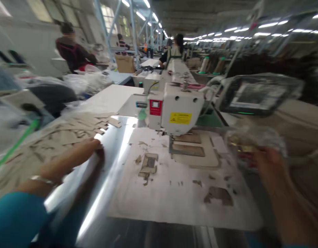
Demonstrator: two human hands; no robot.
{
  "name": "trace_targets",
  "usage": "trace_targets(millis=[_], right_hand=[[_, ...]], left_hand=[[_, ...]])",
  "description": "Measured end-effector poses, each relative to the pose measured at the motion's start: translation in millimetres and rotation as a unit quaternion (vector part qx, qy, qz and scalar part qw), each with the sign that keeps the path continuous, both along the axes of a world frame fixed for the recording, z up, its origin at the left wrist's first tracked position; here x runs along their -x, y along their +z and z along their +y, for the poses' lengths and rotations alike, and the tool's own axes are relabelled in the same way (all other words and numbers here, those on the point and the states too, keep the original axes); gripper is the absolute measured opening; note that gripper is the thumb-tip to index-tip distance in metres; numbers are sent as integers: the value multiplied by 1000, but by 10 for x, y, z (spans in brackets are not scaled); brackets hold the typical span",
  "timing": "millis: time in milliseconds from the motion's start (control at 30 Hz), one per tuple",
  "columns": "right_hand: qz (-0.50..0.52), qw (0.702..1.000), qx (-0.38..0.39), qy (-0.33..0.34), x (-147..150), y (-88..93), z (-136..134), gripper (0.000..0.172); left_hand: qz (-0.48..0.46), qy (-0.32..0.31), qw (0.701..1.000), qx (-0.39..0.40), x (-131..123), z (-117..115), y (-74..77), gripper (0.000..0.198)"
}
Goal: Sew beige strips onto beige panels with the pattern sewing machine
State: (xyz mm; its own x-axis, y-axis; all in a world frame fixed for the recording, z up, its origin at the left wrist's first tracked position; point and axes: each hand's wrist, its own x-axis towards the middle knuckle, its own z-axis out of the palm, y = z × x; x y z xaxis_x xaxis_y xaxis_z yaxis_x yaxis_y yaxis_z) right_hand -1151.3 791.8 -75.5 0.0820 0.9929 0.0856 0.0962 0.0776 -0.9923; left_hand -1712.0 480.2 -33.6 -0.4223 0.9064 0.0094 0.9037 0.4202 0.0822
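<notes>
The left hand (88,148) is beside fabric strips (77,126), right hand (271,160) at a plastic bag (252,132); whether either grip is closed or holding anything is unclear. A brushing sleeve (17,217) could scatter strips.

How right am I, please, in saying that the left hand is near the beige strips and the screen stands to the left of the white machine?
Not quite: the head view shows the screen to the right of the white machine. The left hand is indeed near the beige strips.
</notes>
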Motion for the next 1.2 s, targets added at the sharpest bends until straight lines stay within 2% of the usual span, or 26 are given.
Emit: trace_targets(millis=[67,100,167,267,300,367,500,600,667,733,833,967,1133,1200], right_hand=[[100,990,74,59,112,85,-261,36],[132,981,117,83,194,105,-373,36],[181,959,177,126,358,123,-562,32],[239,920,234,203,544,125,-783,27],[255,907,246,227,594,121,-839,26],[274,889,263,258,691,108,-924,23],[247,892,244,290,897,67,-1006,26],[213,903,216,303,1033,24,-1037,31],[190,904,216,316,1089,-14,-1048,34],[175,898,224,336,1110,-58,-1049,35],[204,883,234,353,1097,-118,-1029,35],[242,870,250,348,1076,-167,-1002,30],[165,932,145,289,1113,-216,-1012,32],[138,943,117,281,1130,-243,-1011,35]], left_hand=[[3,-55,998,-16,133,153,-165,28],[0,-83,996,-33,122,242,-221,31],[9,-114,990,-81,-103,406,-233,39],[51,-135,980,-138,-835,576,-61,37],[55,-123,972,-192,-1114,620,5,36],[0,-139,967,-214,-1630,693,109,31],[-117,-151,976,-106,-2366,804,171,26],[-169,-193,960,-113,-2689,918,113,21],[-224,-207,943,-135,-2806,1014,47,17],[-289,-193,928,-134,-2857,1107,-16,16],[-313,-149,931,-111,-2868,1211,-67,18],[-227,-111,965,-70,-2904,1266,-51,21],[-112,-147,982,-27,-3000,1256,-42,21],[-67,-161,984,-26,-3029,1249,-65,21]])
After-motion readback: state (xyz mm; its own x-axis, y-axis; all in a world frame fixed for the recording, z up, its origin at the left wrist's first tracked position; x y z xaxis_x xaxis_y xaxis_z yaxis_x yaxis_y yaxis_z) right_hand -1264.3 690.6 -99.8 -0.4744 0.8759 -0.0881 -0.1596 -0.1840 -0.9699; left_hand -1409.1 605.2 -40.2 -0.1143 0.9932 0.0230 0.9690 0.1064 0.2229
